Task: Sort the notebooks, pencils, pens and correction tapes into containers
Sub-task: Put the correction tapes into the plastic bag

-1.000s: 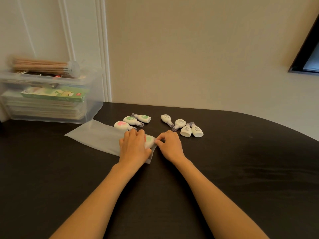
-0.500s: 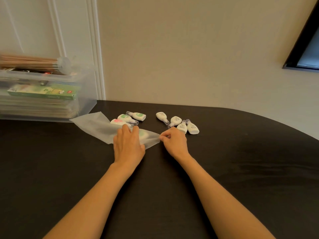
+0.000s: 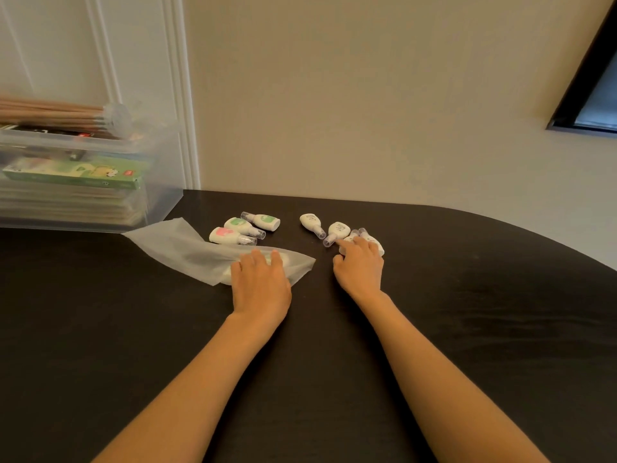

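A translucent frosted pouch (image 3: pixel 187 253) lies flat on the black table (image 3: pixel 467 329). My left hand (image 3: pixel 258 284) rests on the pouch's right end, fingers spread over a correction tape inside it. Three correction tapes with green and pink labels (image 3: pixel 233 230) lie just behind the pouch. Further right lie several white correction tapes (image 3: pixel 335 230). My right hand (image 3: pixel 360 267) reaches onto the nearest of these, fingers curled loosely over them; whether it grips one is hidden.
A clear plastic bin (image 3: pixel 160 182) at the back left holds stacked notebooks and a green box (image 3: pixel 76 173). A bundle of wooden pencils (image 3: pixel 56 113) lies across its top. The wall runs close behind the table.
My right hand has let go of the pouch's edge and moved right and back to the white correction tapes. My left hand stays on the pouch.
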`<act>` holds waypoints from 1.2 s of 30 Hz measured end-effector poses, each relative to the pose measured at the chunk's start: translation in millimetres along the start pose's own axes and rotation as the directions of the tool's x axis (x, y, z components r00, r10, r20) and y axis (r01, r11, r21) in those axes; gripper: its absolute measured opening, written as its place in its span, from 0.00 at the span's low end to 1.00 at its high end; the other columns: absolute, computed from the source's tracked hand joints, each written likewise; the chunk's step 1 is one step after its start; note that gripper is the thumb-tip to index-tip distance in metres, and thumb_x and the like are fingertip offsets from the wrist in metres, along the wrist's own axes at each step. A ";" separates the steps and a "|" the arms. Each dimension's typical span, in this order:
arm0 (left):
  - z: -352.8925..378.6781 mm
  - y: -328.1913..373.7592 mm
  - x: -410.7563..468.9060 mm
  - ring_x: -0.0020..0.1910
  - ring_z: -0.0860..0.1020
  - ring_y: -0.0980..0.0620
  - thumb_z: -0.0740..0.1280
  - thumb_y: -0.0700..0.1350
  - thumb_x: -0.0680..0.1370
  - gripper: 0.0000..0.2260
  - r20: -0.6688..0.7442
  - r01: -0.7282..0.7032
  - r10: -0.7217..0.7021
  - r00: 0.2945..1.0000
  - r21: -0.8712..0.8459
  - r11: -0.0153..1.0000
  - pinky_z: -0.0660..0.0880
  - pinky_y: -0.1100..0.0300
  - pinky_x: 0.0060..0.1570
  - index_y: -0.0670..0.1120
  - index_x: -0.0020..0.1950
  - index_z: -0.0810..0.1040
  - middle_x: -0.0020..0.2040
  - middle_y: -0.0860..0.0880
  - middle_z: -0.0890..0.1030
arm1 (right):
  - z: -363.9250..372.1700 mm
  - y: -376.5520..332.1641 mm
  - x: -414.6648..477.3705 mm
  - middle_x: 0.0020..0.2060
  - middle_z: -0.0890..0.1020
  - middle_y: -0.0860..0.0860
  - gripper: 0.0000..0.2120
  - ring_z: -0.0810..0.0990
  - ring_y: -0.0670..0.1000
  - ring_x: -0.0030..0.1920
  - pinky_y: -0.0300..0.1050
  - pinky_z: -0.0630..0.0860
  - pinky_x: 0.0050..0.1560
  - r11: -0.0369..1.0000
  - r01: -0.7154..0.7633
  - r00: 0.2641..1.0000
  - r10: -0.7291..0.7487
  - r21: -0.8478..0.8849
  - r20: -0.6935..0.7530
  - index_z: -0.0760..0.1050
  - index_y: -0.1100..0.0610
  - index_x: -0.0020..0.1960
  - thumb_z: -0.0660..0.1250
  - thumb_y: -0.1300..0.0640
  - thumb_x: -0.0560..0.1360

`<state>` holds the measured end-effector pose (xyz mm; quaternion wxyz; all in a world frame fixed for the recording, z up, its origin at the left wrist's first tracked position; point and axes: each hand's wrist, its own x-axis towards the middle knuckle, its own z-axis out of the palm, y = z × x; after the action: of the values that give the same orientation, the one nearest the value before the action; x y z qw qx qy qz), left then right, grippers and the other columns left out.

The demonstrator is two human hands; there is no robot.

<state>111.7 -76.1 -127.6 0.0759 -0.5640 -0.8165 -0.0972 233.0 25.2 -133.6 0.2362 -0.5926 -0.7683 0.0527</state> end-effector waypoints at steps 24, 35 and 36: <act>-13.4 -11.5 -6.1 0.47 0.72 0.51 0.58 0.44 0.79 0.10 -0.195 0.057 -0.181 0.964 -0.513 0.856 0.67 0.60 0.43 0.42 0.54 0.76 0.52 0.45 0.75 | -47.6 -2.7 -40.8 0.31 0.79 0.59 0.05 0.71 0.47 0.22 0.33 0.59 0.18 0.386 -0.421 0.800 -0.268 0.821 0.536 0.72 0.58 0.44 0.60 0.63 0.77; -20.4 -17.1 -10.0 0.57 0.72 0.48 0.68 0.40 0.74 0.20 -0.050 0.126 -0.190 0.980 -0.586 0.800 0.71 0.56 0.51 0.44 0.64 0.66 0.57 0.46 0.72 | -21.4 -43.1 -42.5 0.57 0.72 0.56 0.09 0.81 0.54 0.47 0.40 0.80 0.37 0.280 -0.572 0.820 0.220 0.771 0.529 0.70 0.60 0.58 0.57 0.65 0.79; -20.0 -17.4 -9.9 0.56 0.72 0.49 0.68 0.40 0.74 0.20 -0.031 0.134 -0.187 0.982 -0.585 0.800 0.71 0.56 0.50 0.44 0.64 0.66 0.56 0.46 0.72 | -20.5 -43.2 -42.3 0.57 0.71 0.55 0.11 0.81 0.55 0.49 0.39 0.80 0.33 0.302 -0.563 0.825 0.260 0.769 0.502 0.69 0.60 0.61 0.57 0.65 0.79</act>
<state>99.2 -96.0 -111.8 -0.0724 -0.4843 -0.7886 -0.3720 211.3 -31.1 -112.7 0.3789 -0.5366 -0.4625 0.5955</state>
